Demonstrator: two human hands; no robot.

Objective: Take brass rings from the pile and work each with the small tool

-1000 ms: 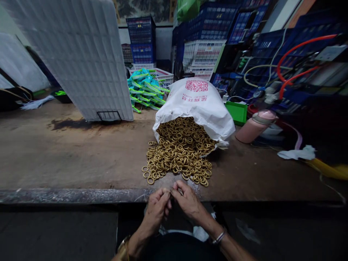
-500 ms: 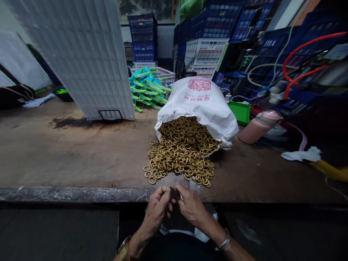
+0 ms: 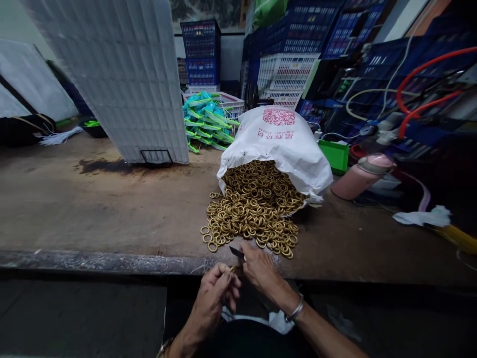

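My left hand [image 3: 220, 288] is closed in a pinch on a small gold ring [image 3: 234, 269], just below the table's front edge. Beside it, my right hand [image 3: 261, 266] grips a knife, whose dark blade [image 3: 236, 252] points up and to the left; its handle is hidden in the fingers. A heap of gold rings [image 3: 249, 216] lies just beyond both hands. These rings spill out of the mouth of a white woven sack [image 3: 276, 144] lying on its side, printed in red.
On the wooden table [image 3: 149, 214], a tall pale panel [image 3: 122, 89] leans at left. Blue and green pieces [image 3: 208, 122] are piled behind. A green tray [image 3: 334, 155] and a pink bottle [image 3: 357, 179] stand right of the sack. Stacked crates [image 3: 286, 72] fill the back.
My right hand has moved away from the left one, up toward the heap, and the knife blade now shows clearly. A ring is now visible in my left fingers. The view has shifted slightly.
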